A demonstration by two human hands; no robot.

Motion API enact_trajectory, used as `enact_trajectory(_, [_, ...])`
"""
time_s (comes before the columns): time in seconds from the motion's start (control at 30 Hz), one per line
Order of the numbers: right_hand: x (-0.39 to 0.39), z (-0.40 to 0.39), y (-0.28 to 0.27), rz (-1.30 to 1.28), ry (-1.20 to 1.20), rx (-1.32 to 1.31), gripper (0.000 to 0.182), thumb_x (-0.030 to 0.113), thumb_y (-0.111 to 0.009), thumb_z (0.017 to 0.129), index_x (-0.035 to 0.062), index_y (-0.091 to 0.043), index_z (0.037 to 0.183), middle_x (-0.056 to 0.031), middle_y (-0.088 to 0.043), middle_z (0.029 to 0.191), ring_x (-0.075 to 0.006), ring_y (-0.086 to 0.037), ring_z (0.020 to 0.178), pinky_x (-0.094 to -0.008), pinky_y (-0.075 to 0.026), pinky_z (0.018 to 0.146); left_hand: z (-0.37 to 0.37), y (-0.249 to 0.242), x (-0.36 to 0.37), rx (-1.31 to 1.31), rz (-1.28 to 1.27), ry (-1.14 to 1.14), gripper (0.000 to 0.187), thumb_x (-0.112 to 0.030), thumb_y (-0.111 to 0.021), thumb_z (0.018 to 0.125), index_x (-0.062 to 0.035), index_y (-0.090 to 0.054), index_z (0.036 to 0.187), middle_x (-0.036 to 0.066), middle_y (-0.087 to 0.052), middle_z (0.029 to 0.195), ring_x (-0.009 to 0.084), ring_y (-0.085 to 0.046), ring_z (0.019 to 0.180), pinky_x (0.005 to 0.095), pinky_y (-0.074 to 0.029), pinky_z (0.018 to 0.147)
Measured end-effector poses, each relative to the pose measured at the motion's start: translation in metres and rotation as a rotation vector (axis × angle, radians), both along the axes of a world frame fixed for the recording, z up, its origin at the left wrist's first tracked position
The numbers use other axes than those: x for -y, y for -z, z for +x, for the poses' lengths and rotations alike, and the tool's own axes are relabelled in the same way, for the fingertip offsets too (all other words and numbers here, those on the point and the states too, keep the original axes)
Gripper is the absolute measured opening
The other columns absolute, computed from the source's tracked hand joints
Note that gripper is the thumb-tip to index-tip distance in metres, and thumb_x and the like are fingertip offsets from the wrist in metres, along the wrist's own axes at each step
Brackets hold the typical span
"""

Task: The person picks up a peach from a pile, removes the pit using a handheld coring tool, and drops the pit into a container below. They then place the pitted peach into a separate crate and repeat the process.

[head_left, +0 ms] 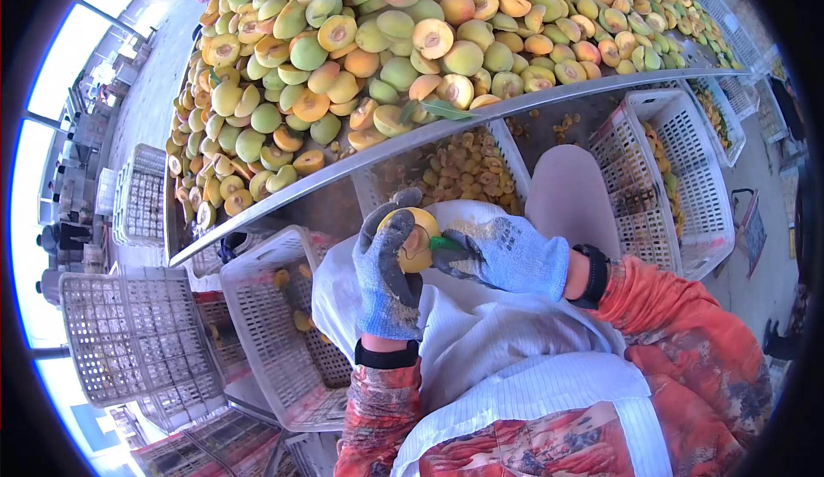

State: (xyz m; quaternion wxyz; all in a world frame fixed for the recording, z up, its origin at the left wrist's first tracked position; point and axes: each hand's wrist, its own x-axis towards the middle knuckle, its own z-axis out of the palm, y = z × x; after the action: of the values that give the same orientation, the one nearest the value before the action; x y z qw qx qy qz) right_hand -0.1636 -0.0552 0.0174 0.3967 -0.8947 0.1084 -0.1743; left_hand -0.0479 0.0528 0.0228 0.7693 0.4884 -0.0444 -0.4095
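Observation:
My left hand (388, 275), in a blue-grey work glove, wraps around a yellow peach (415, 238) held over my lap. My right hand (506, 256), gloved the same way, grips a small tool with a green handle (444, 243) whose tip is pressed into the peach. Both hands meet just above a white apron (489, 340) on my knees. Past them lies a metal table (360, 161) heaped with halved and whole peaches (386, 39).
White plastic crates surround me: one with a few fruit pieces at my left (283, 340), one full of pits and scraps under the table edge (455, 168), another at the right (678, 177). Empty crates are stacked far left (129, 331).

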Motion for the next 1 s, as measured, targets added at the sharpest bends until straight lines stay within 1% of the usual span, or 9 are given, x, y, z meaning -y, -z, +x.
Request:
enact_trajectory(0.07, [-0.006,-0.005,0.001,0.009,-0.014,-0.015,0.025,0.03,-0.055,0.084,0.0066,-0.059,0.093,-0.0101,-0.061,0.077,-0.0285,-0.058,0.07,-0.0382,-0.045,0.062,-0.011,-0.007,0.0,0.164,-0.023,-0.095,0.025,-0.011,-0.059,0.081,0.0008,-0.055,0.103,0.014,-0.057,0.11,0.0217,-0.056,0.095,0.0324,-0.05,0.079])
enact_trajectory(0.23, [-0.001,-0.007,-0.02,1.258,-0.129,-0.606,0.041,0.044,-0.051,0.087,0.0078,-0.057,0.104,-0.0009,-0.052,0.064,-0.0045,-0.046,0.045,-0.0202,-0.036,0.039,-0.02,-0.016,0.007,0.146,0.004,-0.164,0.025,-0.012,-0.058,0.082,0.001,-0.054,0.103,0.014,-0.057,0.107,0.0218,-0.058,0.089,0.0332,-0.053,0.072])
enact_trajectory(0.3, [-0.003,-0.001,0.027,1.048,-0.219,-0.222,0.038,0.042,-0.055,0.085,0.0081,-0.057,0.102,-0.0049,-0.057,0.067,-0.0121,-0.053,0.051,-0.0266,-0.042,0.045,-0.013,0.006,0.009,0.032,0.026,-0.19,0.023,-0.014,-0.057,0.084,-0.0004,-0.055,0.103,0.012,-0.057,0.106,0.0199,-0.059,0.086,0.0317,-0.053,0.071])
enact_trajectory(0.37, [0.0,0.007,0.034,-0.06,0.057,-0.012,0.036,0.037,-0.059,0.081,0.0075,-0.057,0.103,-0.0102,-0.059,0.07,-0.0204,-0.059,0.061,-0.0345,-0.046,0.054,0.001,0.035,0.013,0.079,0.014,-0.202,0.023,-0.016,-0.056,0.085,-0.0012,-0.056,0.103,0.011,-0.058,0.105,0.0184,-0.059,0.084,0.0294,-0.052,0.071])
enact_trajectory(0.5, [-0.023,0.007,0.02,-0.486,0.202,-0.342,0.038,0.028,-0.061,0.077,0.0042,-0.054,0.105,-0.0155,-0.06,0.079,-0.0303,-0.059,0.072,-0.0394,-0.046,0.064,0.003,0.026,0.027,0.146,0.204,-0.26,0.025,-0.017,-0.056,0.086,-0.0006,-0.057,0.105,0.009,-0.06,0.102,0.0161,-0.059,0.085,0.0265,-0.049,0.073])
enact_trajectory(0.67, [-0.013,0.002,0.021,0.274,-0.029,-0.241,0.024,0.015,-0.057,0.077,0.0064,-0.05,0.098,-0.0062,-0.057,0.063,-0.0191,-0.057,0.054,-0.0342,-0.044,0.049,-0.001,0.029,0.023,0.536,0.19,-0.35,0.024,-0.014,-0.055,0.086,0.0009,-0.058,0.105,0.01,-0.062,0.101,0.0144,-0.058,0.086,0.025,-0.047,0.075])
enact_trajectory(0.73, [-0.004,0.005,0.004,0.799,-0.14,-0.519,0.019,0.009,-0.055,0.077,0.0057,-0.051,0.095,-0.0043,-0.052,0.059,-0.0138,-0.053,0.052,-0.0295,-0.042,0.045,0.004,0.02,0.019,0.593,0.25,-0.204,0.023,-0.013,-0.055,0.086,0.0028,-0.06,0.102,0.011,-0.063,0.099,0.0137,-0.058,0.085,0.0242,-0.047,0.074])
enact_trajectory(0.83, [0.006,0.006,-0.019,0.795,-0.209,-0.501,0.015,0.009,-0.057,0.075,0.004,-0.051,0.088,-0.0036,-0.047,0.056,-0.0125,-0.049,0.047,-0.0283,-0.04,0.04,0.017,0.024,0.012,0.369,0.291,-0.011,0.023,-0.014,-0.055,0.086,0.0033,-0.061,0.1,0.01,-0.063,0.098,0.0124,-0.058,0.085,0.0227,-0.046,0.071])
enact_trajectory(1.0, [0.015,0.009,-0.004,1.089,-0.304,-0.51,0.018,0.01,-0.061,0.072,0.0017,-0.052,0.085,-0.0033,-0.048,0.056,-0.0123,-0.047,0.042,-0.0276,-0.037,0.035,0.012,0.009,0.012,0.608,0.226,-0.024,0.024,-0.015,-0.055,0.086,0.0008,-0.061,0.102,0.008,-0.064,0.096,0.0133,-0.059,0.082,0.0229,-0.046,0.072])
